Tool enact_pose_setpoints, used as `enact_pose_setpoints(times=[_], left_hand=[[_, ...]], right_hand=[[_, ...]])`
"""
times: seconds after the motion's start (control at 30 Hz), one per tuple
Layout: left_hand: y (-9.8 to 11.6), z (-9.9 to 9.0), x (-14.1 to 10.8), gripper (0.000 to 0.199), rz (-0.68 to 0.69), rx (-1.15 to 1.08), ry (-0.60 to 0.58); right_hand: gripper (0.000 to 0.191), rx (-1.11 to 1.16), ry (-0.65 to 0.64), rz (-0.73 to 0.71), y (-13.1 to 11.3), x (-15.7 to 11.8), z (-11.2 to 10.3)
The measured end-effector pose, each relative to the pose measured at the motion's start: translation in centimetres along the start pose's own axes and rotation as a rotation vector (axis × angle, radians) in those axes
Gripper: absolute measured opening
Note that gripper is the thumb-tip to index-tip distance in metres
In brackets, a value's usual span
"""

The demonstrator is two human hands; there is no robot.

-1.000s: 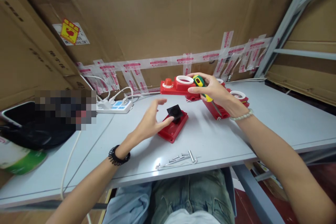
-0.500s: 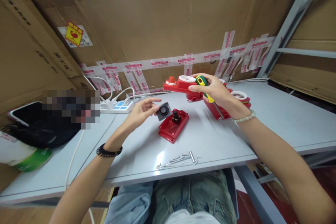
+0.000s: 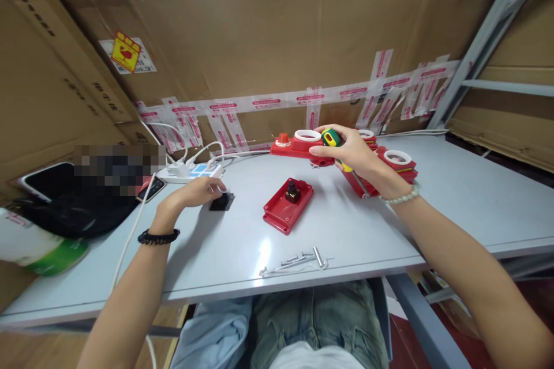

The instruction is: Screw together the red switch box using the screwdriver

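My left hand [image 3: 195,191] rests on the grey table [image 3: 454,196] at the left, fingers on a small black square part [image 3: 222,202] that sits on the tabletop. A red plastic base plate [image 3: 288,206] with a small dark switch [image 3: 293,191] on it lies at the table's middle. My right hand [image 3: 352,150] is raised at the back, shut on a green-and-yellow screwdriver [image 3: 332,139] and on a red housing [image 3: 298,146] with a white ring and a red button.
More red housings with white rings [image 3: 389,167] lie behind my right wrist. Several screws [image 3: 298,258] lie near the front edge. A white power strip [image 3: 190,172] with cables sits at the back left, beside a black bag [image 3: 64,207]. Cardboard walls stand behind.
My left hand lifted the black square part off the red base plate, carried it left and set it down on the table. My right hand has stayed in place.
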State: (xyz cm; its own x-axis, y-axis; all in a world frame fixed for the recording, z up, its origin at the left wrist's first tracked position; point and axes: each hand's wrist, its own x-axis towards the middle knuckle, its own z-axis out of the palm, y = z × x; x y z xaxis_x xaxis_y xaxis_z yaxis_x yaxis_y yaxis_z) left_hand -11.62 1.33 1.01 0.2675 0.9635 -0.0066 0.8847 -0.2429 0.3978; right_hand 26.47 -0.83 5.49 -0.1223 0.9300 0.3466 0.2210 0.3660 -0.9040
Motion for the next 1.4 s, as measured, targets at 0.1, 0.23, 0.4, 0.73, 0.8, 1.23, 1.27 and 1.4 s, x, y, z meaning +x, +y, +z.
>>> enact_pose_setpoints(times=[0.1, 0.23, 0.4, 0.73, 0.8, 1.23, 1.27, 1.4], left_hand=[[2.2, 0.6, -0.5, 0.033, 0.117, 0.018, 0.184], [9.1, 2.5, -2.2, 0.028, 0.427, -0.026, 0.273], [14.2, 5.4, -3.0, 0.03, 0.497, 0.041, 0.016], [13.6, 4.6, -2.9, 0.032, 0.415, -0.028, -0.017], [12.2, 3.0, -3.3, 0.032, 0.387, -0.064, 0.039], [0.3, 0.6, -2.1, 0.039, -0.088, 0.001, -0.211], [0.3, 0.6, -2.0, 0.041, -0.096, 0.022, -0.184], [3.2, 0.3, -2.4, 0.04, 0.146, 0.03, 0.136]], right_hand=[[0.055, -0.028, -0.004, -0.017, 0.0, -0.1, 0.1], [0.056, -0.058, 0.013, -0.032, -0.5, -0.4, 0.1], [0.056, -0.048, 0.015, -0.052, -0.7, -0.5, 0.2], [0.051, -0.066, -0.012, -0.121, -0.3, -0.4, 0.4], [0.051, -0.084, -0.011, -0.132, -0.2, -0.3, 0.4], [0.049, -0.167, -0.007, -0.218, 0.4, -0.1, 0.7], [0.049, -0.172, -0.006, -0.229, 0.5, -0.1, 0.7], [0.052, -0.218, -0.059, -0.267, 0.1, -0.6, 1.1]])
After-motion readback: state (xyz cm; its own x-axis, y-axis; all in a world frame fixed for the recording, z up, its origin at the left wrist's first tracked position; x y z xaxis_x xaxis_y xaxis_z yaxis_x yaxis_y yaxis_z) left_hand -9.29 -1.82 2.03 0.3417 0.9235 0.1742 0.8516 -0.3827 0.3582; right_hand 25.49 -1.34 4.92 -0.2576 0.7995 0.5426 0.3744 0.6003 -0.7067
